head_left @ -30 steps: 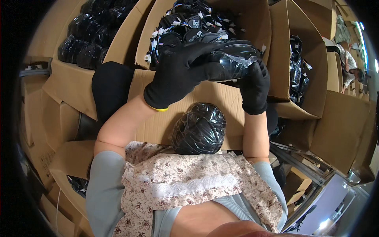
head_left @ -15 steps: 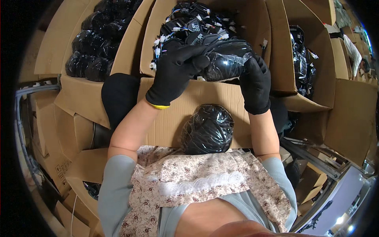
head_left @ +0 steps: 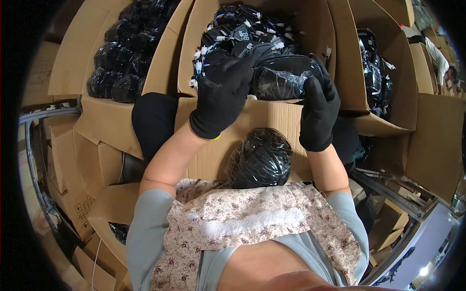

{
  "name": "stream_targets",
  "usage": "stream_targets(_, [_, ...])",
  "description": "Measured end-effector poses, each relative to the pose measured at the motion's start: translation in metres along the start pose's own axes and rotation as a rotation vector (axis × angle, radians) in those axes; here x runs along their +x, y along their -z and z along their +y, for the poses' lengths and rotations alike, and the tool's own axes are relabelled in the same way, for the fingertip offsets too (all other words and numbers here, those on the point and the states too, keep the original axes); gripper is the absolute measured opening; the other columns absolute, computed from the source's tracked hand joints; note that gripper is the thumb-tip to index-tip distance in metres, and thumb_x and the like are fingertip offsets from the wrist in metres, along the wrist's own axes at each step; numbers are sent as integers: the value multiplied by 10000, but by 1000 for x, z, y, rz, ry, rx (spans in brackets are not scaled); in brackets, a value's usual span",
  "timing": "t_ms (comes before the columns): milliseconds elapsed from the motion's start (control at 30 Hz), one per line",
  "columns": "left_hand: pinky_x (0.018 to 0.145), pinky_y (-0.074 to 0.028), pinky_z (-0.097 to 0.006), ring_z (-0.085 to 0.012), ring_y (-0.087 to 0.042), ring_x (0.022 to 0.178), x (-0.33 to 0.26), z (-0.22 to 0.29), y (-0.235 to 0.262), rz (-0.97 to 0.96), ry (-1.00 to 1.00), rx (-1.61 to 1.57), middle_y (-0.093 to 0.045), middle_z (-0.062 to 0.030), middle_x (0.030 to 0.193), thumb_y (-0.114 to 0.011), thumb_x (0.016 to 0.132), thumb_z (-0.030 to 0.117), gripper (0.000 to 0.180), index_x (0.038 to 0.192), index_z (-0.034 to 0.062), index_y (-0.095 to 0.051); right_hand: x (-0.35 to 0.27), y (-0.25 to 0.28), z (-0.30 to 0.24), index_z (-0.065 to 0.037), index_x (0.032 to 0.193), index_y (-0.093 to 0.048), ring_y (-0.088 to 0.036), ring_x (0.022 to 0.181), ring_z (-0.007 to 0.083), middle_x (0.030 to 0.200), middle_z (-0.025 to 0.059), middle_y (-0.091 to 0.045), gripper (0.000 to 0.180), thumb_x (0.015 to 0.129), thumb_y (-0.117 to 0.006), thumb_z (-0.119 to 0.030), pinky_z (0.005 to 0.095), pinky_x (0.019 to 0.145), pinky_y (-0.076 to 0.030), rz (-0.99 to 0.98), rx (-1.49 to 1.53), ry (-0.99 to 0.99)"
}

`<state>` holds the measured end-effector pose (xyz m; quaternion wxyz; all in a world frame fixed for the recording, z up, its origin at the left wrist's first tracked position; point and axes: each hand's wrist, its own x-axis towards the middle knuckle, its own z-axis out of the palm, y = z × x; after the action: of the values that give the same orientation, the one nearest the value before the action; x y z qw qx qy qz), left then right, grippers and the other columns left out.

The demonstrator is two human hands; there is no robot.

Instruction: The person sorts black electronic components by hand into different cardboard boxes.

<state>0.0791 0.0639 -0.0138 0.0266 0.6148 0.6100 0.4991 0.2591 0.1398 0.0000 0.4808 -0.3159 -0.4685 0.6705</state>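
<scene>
Black-gloved hands point(head_left: 222, 94) held forward, half-curled, facing each other, gripping film-wrapped unit point(head_left: 280, 83) between them.

Base: cdbd panel point(head_left: 208, 162) | on it: 1 blk unit point(head_left: 262, 160), clr film-wrapped | at nr end

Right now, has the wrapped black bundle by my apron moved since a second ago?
No: the wrapped bundle keeps about the same spot on the cardboard flap.

blk rounded unit point(head_left: 286, 65), crinkled clear wrap point(head_left: 281, 86), btwn l hand point(head_left: 225, 89) & r hand point(head_left: 319, 106)
</scene>
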Motion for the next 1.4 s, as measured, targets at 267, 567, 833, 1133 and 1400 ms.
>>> stream_targets(267, [903, -499, -385, -338, -646, 1037, 0, 19, 4, -41, 105, 14, -654, -217, 1122, -572, 915, 22, 268, 1175, -11, -627, -2, -3, 14, 22, 1350, -479, -573, 1099, 149, 1239, 96, -596, 461, 932, -593, -136, 303, 980, -435, 26, 180, -10])
stream_targets(567, [928, -464, -316, -169, -565, 1119, 5, 2, 16, -228, 157, -325, -605, -144, 1255, -568, 925, 51, 404, 1327, 22, -537, 6, 16, 20, -9, 1254, -583, -593, 1071, 157, 1186, 72, -638, 350, 935, -608, -152, 297, 970, -441, 31, 248, -114])
stream_targets(833, [913, -492, -325, -243, -628, 1054, -2, 6, 14, -88, 183, -243, -644, -166, 1162, -616, 838, -18, 408, 1242, 41, -611, 1, 8, 7, 20, 1330, -505, -549, 1155, 164, 1285, 102, -578, 448, 928, -600, -155, 319, 1033, -395, -43, 117, -52])
stream_targets(1133, [856, -502, -294, -183, -634, 978, 2, 13, 15, -85, 56, -242, -652, -141, 1142, -603, 800, -61, 436, 1225, 36, -618, 1, 4, 12, 32, 1362, -462, -544, 1160, 174, 1296, 110, -565, 480, 942, -573, -170, 328, 1026, -399, -2, 191, -30])
stream_targets(1400, [809, -514, -260, -104, -603, 924, -3, 15, 2, -64, 506, -850, -648, -73, 1038, -776, 809, 160, 430, 1148, -21, -582, 2, 0, 24, 27, 1331, -477, -545, 1133, 181, 1369, 137, -487, 490, 865, -618, -32, 313, 997, -422, -57, 191, -36])
